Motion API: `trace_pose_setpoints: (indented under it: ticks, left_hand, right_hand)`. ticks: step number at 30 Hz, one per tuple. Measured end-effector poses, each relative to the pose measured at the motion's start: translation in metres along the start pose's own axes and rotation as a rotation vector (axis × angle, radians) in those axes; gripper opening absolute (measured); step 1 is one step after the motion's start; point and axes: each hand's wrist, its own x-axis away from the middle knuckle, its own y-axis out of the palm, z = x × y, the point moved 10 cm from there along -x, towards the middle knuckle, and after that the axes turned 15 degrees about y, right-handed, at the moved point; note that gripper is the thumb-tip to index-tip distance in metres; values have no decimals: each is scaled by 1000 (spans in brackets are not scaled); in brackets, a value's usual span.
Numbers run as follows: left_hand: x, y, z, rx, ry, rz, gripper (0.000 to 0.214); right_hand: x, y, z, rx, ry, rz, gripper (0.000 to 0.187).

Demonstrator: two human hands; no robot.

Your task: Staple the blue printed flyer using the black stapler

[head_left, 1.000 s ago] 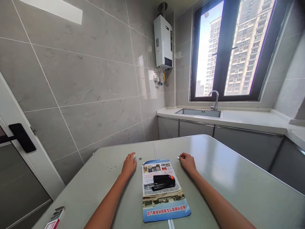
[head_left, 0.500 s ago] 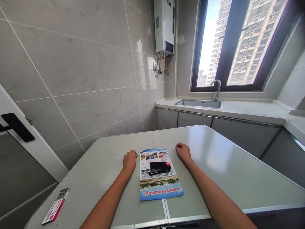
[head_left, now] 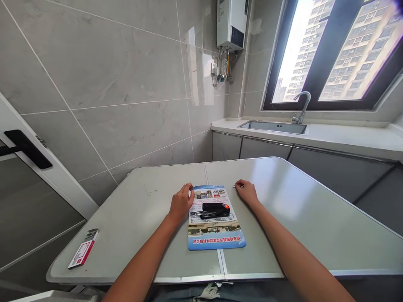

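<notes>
A printed leaflet (head_left: 214, 228) lies on the grey folding table (head_left: 132, 222), with a black stapler (head_left: 214, 209) with an orange tip resting on it. My left hand (head_left: 181, 202) sits at the leaflet's top left corner, fingers curled in a pinch on a tiny metal piece that I cannot name. My right hand (head_left: 247, 192) rests on the table just right of the leaflet's top edge. Its fingers pinch a small silvery piece (head_left: 234, 186), too small to name.
A small red and white box (head_left: 83, 253) lies at the table's near left corner. Behind stand a white counter with a sink (head_left: 273, 126) and tap, a wall-mounted water heater (head_left: 231, 23), a window and a door at left.
The camera has tilted down, so the table's near edge now shows. My left hand closed its fingers over the small piece beside the leaflet. My right hand keeps its pinch.
</notes>
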Motion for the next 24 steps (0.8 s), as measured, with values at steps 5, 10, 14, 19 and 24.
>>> trace_pose_setpoints:
  ticks: [5, 10, 14, 19, 24]
  left_hand:
    - [-3, -1, 3, -66, -8, -39, 20]
    - [-2, 16, -3, -178, -37, -150, 21]
    - [-2, 27, 3, -324, 34, -171, 27]
    - [1, 25, 13, -309, 25, -114, 20]
    - [0, 20, 23, -270, 16, -69, 29]
  right_hand:
    - [18, -10, -28, -23, -117, 47, 23]
    - [76, -19, -111, -58, -371, 59, 25]
    - [147, 15, -189, -51, -591, -125, 12]
    - [197, 68, -220, 11, -588, -283, 11]
    - [209, 76, -216, -22, -591, -301, 13]
